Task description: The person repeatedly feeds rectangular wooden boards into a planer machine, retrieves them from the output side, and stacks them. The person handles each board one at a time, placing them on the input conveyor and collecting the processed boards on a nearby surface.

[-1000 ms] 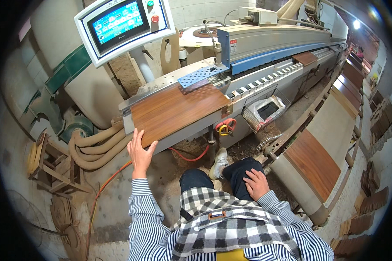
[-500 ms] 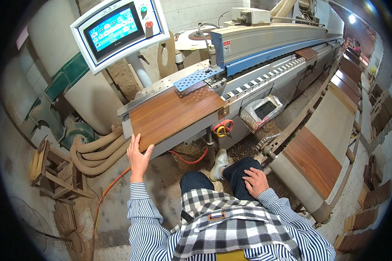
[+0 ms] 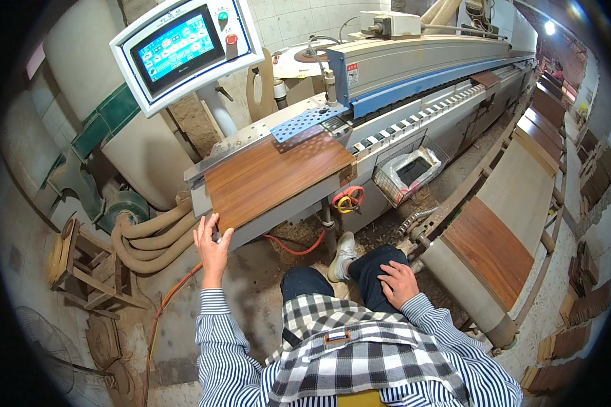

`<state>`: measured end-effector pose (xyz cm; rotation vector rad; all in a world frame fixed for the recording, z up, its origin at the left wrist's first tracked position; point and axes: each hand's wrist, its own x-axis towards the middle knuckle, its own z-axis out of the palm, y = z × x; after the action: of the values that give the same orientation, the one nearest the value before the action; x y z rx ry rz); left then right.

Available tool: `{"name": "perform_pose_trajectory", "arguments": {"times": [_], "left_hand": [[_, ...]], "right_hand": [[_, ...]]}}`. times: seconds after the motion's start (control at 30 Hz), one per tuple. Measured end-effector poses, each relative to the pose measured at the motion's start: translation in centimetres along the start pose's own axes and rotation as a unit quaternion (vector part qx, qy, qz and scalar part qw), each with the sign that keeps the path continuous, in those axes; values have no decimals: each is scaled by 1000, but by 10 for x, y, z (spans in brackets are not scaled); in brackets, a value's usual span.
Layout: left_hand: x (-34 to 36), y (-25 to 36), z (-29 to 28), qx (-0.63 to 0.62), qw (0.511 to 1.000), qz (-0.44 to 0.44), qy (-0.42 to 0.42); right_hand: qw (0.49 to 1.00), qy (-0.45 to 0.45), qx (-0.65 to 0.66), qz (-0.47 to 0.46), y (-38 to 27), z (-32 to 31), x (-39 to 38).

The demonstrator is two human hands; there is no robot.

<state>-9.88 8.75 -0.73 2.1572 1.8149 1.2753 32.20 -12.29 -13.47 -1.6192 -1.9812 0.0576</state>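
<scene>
My left hand (image 3: pixel 210 241) touches the near left corner of a wood-grain brown board (image 3: pixel 268 186) with outstretched, slightly bent fingers. The board lies flat on the infeed table of a long machine, its back part partly covered by a blue perforated plate (image 3: pixel 299 122) and a clear strip. Resting on my dark-trousered thigh is my right hand (image 3: pixel 395 281), fingers apart and empty.
A touchscreen panel (image 3: pixel 176 51) stands back left, hoses (image 3: pixel 142 251) below it. Red and yellow scissors (image 3: pixel 346 197) hang beneath the machine beside a wire basket (image 3: pixel 411 169). A conveyor (image 3: pixel 519 183) carrying boards runs along the right. A person (image 3: pixel 557 73) is far back.
The board has shifted very slightly rightward along the table since half a second ago. The fingers of my left hand have moved a little at its corner. My right hand has stayed put.
</scene>
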Motion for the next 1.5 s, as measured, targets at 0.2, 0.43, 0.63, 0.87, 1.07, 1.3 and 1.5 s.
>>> {"name": "perform_pose_trajectory", "arguments": {"times": [0.2,0.43,0.63,0.87,1.07,1.3,1.5], "left_hand": [[12,22,27,20,999,38,-7],[24,58,70,7,995,96,-24],[19,57,105,116,971,206,23],[15,63,110,126,971,199,46],[15,64,110,122,974,185,48],[15,66,109,119,975,184,42],[13,63,107,120,975,179,49]], "right_hand": [[1000,1,4,3,-1,-2,0],[1000,15,6,-1,-4,-6,2],[975,170,99,100,22,-6,0],[961,41,-180,208,140,-35,1],[931,-134,-265,210,186,-48,7],[957,20,-265,118,179,-30,-41],[973,132,-158,107,99,-45,-73]]}}
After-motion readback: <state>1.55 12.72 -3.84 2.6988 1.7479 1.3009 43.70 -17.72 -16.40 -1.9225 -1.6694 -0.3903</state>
